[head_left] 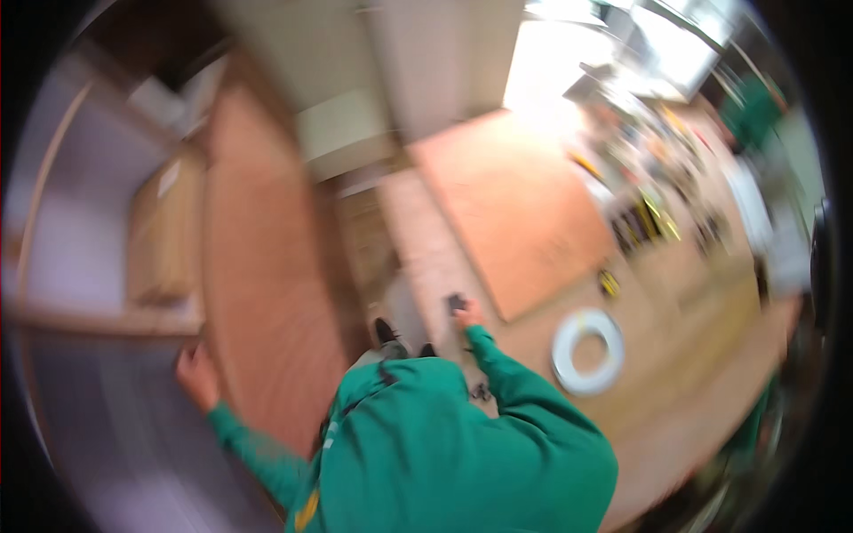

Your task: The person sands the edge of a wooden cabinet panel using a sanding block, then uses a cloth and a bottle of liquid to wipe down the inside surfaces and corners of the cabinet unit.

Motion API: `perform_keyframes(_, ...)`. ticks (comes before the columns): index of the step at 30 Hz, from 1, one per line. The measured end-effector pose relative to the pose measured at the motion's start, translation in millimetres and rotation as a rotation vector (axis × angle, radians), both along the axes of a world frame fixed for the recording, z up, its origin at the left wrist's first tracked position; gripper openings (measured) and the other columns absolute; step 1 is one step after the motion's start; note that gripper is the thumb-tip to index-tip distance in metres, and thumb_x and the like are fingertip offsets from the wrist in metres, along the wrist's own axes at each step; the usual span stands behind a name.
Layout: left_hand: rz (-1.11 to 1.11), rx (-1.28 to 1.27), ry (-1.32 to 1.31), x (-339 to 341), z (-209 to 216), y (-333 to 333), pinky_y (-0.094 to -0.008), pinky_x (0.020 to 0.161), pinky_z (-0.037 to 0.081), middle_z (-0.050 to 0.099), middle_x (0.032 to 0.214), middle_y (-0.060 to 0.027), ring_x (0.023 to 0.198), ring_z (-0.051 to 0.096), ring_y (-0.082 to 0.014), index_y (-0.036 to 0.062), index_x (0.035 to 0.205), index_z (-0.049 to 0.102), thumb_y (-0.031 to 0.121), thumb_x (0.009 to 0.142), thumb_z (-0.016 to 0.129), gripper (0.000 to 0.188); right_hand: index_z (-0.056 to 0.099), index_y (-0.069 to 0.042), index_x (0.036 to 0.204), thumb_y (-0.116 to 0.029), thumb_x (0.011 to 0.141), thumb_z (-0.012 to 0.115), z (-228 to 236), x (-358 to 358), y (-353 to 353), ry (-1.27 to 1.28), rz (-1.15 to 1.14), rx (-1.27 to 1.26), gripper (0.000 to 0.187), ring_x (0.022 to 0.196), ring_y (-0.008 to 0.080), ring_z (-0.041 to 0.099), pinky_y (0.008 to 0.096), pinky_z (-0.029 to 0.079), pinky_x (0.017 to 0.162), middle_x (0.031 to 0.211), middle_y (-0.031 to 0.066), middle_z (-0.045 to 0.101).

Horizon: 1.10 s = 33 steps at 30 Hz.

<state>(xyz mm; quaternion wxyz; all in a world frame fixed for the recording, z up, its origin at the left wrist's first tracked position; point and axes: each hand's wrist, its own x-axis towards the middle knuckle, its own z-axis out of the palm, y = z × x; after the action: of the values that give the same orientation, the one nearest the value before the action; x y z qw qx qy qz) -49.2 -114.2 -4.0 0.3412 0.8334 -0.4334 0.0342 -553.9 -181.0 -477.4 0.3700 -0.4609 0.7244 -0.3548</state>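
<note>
My left hand (197, 375) is at the left, by the front edge of a wooden shelf (107, 320) and beside a long reddish-brown board (267, 266). Motion smears its fingers, so their grip is unclear. Over the near edge of the workbench (684, 355), my right hand (469, 314) has its fingers closed on a small black object (455, 303), too blurred to name. Just ahead of that hand lies a square wooden panel (524, 213) on the bench. To its right is a white ring-shaped coil (587, 352).
A yellow-and-black tape measure (609, 283) sits near the panel's corner. Several blurred tools and a black-and-yellow box (635, 224) crowd the bench's far right. A cardboard box (164, 231) stands on the shelf. My shoes (386, 332) show between board and bench.
</note>
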Motion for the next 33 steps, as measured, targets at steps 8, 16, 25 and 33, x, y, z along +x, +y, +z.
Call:
perform_keyframes(8, -0.006, -0.144, -0.108, -1, -18, 23, -0.0407, 0.075, 0.05, 0.061, 0.09, -0.018, 0.084, 0.061, -0.033, -0.0015, 0.084, 0.065, 0.009, 0.084, 0.067, 0.011, 0.051, 0.0, 0.118, -0.019, 0.078, 0.068, -82, -49, -21, -0.042, 0.173, 0.12, 0.047, 0.094, 0.0293, 0.06, 0.0425, 0.049, 0.086, 0.105, 0.0183, 0.061)
perform_keyframes(16, -0.079, 0.015, 0.082, 10, -6, 14, -0.036, 0.076, 0.05, 0.064, 0.09, -0.0142, 0.083, 0.063, -0.0261, -0.0009, 0.092, 0.064, 0.009, 0.087, 0.064, 0.011, 0.052, 0.001, 0.108, -0.02, 0.074, 0.069, -112, -50, -39, -0.116, 0.201, 0.158, 0.043, 0.082, 0.028, 0.06, 0.0415, 0.051, 0.074, 0.093, 0.017, 0.06)
perform_keyframes(25, 0.072, -0.097, 0.237, 8, -16, 41, -0.031, 0.075, 0.049, 0.064, 0.089, -0.0046, 0.081, 0.06, -0.0152, 0.0024, 0.098, 0.063, 0.009, 0.092, 0.06, 0.009, 0.055, -0.001, 0.112, -0.024, 0.073, 0.068, -49, -39, -28, 0.176, 0.177, 0.133, 0.047, 0.086, 0.0322, 0.065, 0.043, 0.053, 0.079, 0.094, 0.0193, 0.065)
perform_keyframes(33, -0.099, -0.091, -0.125, -7, -5, 41, -0.0355, 0.078, 0.051, 0.064, 0.097, -0.0125, 0.086, 0.062, -0.027, 0.0078, 0.117, 0.066, -0.001, 0.091, 0.053, 0.03, 0.056, -0.003, 0.113, -0.027, 0.072, 0.071, -11, -28, -23, 0.162, 0.188, 0.191, 0.05, 0.09, 0.0345, 0.065, 0.0436, 0.052, 0.083, 0.096, 0.021, 0.067)
